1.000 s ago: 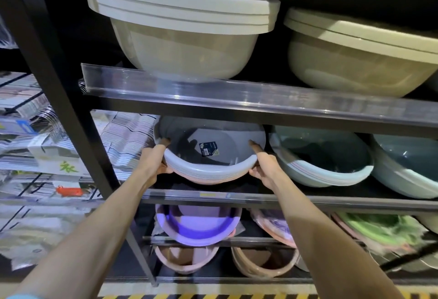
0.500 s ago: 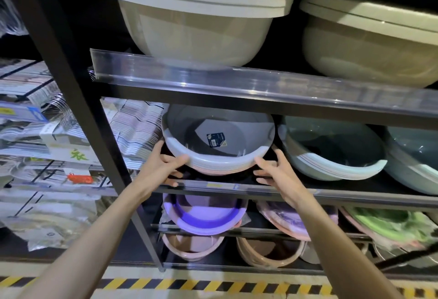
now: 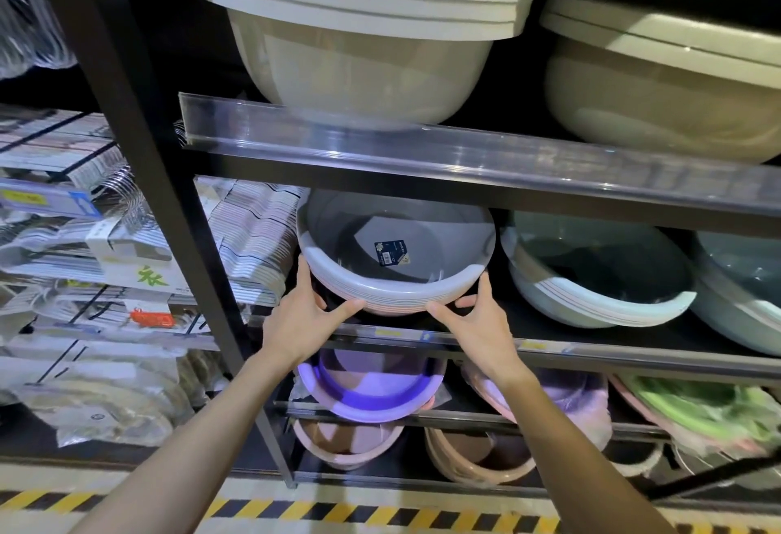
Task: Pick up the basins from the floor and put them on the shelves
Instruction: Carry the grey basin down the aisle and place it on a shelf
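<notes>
A stack of pale grey basins (image 3: 422, 292) with a blue label inside sits tilted forward on the middle shelf (image 3: 591, 349), at its left end. My left hand (image 3: 302, 322) touches the stack's lower left rim, fingers spread and thumb under the edge. At the lower right rim my right hand (image 3: 477, 326) lies the same way, fingers apart. Both hands press against the front of the stack without closing around it.
Teal basins (image 3: 591, 275) stand right of the grey stack. Large beige basins (image 3: 359, 47) fill the shelf above. Purple basins (image 3: 367, 389) and pink basins (image 3: 477, 457) lie on lower shelves. A black upright post (image 3: 139, 153) and packed hangers (image 3: 253, 237) are at left. Yellow-black tape (image 3: 338, 512) marks the floor.
My hands let go of the basin's side rims, dropped below it, and now rest spread against its front lower rim. The grey stack sits further in on the shelf.
</notes>
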